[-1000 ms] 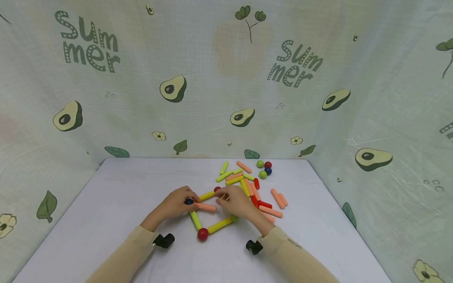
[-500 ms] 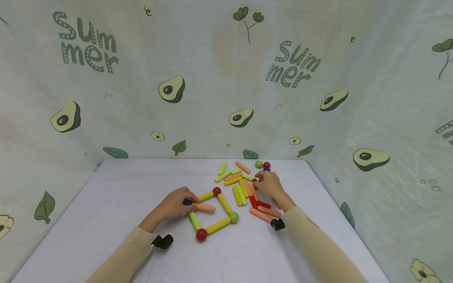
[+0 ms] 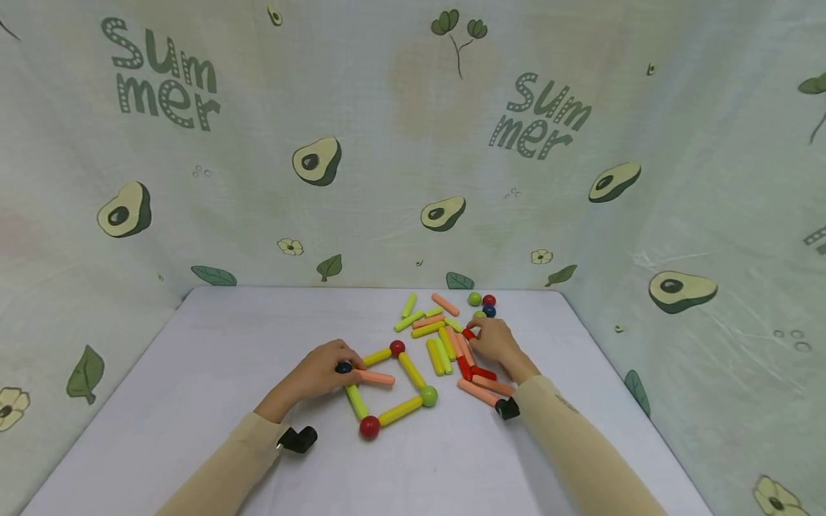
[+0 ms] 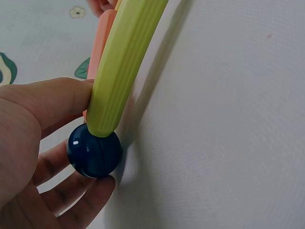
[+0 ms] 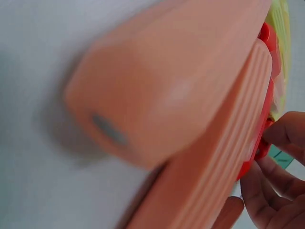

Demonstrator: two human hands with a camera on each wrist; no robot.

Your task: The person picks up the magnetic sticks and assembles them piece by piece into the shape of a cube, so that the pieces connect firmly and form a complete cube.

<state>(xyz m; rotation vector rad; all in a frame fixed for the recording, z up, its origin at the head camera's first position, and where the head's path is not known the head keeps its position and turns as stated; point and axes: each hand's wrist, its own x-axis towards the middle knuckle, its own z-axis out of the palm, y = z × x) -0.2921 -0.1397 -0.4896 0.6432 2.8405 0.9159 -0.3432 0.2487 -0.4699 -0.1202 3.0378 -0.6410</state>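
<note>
My left hand (image 3: 325,370) holds a dark blue ball (image 4: 93,155) at one corner of a four-sided outline of sticks and balls. Its thumb lies against a lime stick (image 4: 125,71) that meets the ball. A salmon stick (image 3: 376,378) sticks out from beneath those fingers into the outline. Yellow sticks (image 3: 400,411) run between a near red ball (image 3: 370,428), a green ball (image 3: 429,395) and a far red ball (image 3: 396,348). At the loose pile, my right hand (image 3: 495,340) pinches a short red stick (image 3: 468,334) between thumb and fingers.
Loose yellow, lime, salmon and red sticks lie around the right hand, among them a yellow stick (image 3: 435,357) and a salmon stick (image 3: 477,393). Behind them sit a green ball (image 3: 475,299), a red ball (image 3: 489,300) and a blue ball (image 3: 489,312). A printed cloth (image 3: 381,236) hangs behind the table.
My right hand has left the outline's far right side and moved right to the pile, where the short red stick now tilts in its fingers. The left hand stays in place.
</note>
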